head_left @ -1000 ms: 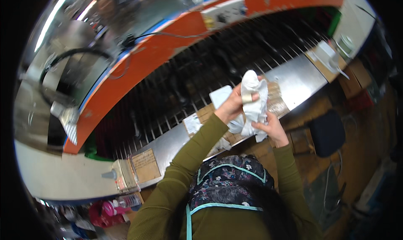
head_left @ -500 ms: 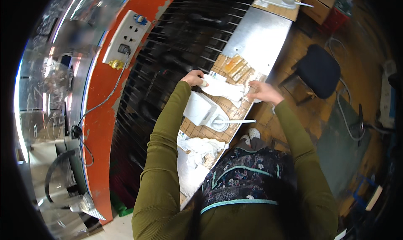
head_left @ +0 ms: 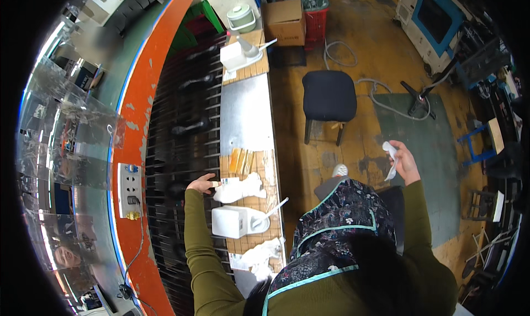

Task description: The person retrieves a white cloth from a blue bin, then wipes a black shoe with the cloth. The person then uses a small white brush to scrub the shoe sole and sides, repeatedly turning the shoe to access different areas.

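At the strip table's left edge is my left hand (head_left: 203, 184), fingers stretched out and slightly apart, a pale wrap on one finger. Its fingertips reach the end of a white, limp fabric piece (head_left: 240, 189). Well out to the right, over the floor, my right hand (head_left: 406, 164) pinches a small crumpled white piece (head_left: 391, 160), which hangs down; cloth or paper, I cannot tell. Just nearer than the fabric stands a white boxy container (head_left: 229, 222) with a round cup and thin white rod. More white fabric (head_left: 261, 256) lies nearer me.
Yellowish strips (head_left: 240, 161) lie beyond the fabric. A metal plate (head_left: 245, 114) covers the table's middle. Left of the table runs a rack of rods (head_left: 182, 150) with black curved forms. A black stool (head_left: 329, 98) stands right, near a hose (head_left: 381, 98). A power strip (head_left: 130, 190) sits on the orange ledge.
My right hand has left the table and swung out right, with a white piece in it. My left hand has stayed by the fabric. The view has turned.
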The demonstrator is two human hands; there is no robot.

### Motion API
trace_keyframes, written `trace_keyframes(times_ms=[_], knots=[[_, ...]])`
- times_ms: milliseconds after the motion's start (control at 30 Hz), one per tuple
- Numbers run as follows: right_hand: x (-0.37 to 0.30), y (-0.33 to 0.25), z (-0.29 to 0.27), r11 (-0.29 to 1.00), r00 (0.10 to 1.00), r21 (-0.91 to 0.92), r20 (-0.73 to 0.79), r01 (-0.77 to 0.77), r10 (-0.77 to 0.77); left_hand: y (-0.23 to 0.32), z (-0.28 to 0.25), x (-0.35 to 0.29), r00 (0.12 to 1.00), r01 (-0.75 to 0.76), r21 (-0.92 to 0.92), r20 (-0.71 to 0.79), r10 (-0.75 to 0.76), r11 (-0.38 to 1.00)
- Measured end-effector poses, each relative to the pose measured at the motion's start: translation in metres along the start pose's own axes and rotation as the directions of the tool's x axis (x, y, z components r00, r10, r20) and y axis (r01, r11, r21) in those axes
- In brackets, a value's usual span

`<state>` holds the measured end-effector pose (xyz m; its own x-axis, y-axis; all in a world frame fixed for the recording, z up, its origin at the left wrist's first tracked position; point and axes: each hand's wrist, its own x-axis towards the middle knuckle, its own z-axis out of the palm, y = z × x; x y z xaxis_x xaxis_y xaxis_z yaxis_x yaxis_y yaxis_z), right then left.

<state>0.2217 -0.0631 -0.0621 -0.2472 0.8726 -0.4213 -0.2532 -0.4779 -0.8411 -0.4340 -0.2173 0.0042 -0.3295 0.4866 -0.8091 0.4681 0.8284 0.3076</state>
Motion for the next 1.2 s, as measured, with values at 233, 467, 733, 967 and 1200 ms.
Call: trace_keyframes(times_ms=[233,467,733,967,1200], knots=[[0.064,-0.060,-0.036,0.942,0.962,-0.197,0.064,0.272,-0.264,0.110,0.017,-0.066,0.760,-0.496,0.084,-0.439,0.479,0.864],[0.257,-0.109,-0.108,0.990,0.985,-0.117,0.164,0.077,-0.057,0.288,0.176,-0.059,0.655,-0.751,-0.213,-0.353,0.668,0.625],[0.461,-0.217,-0.096,0.640,0.936,-0.693,0.328,0.332,-0.130,0.382,0.302,-0.006,0.919,-0.371,-0.299,-0.255,0.301,0.879],[0.673,-0.267,-0.045,0.648,0.910,-0.643,0.350,0.407,-0.224,0.436,0.252,0.035,0.914,-0.191,-0.145,-0.386,0.122,0.971],[0.894,-0.349,0.064,0.493,0.888,-0.741,0.345,0.456,-0.304,0.494,0.226,0.073,0.831,-0.014,-0.283,-0.536,-0.146,0.959]])
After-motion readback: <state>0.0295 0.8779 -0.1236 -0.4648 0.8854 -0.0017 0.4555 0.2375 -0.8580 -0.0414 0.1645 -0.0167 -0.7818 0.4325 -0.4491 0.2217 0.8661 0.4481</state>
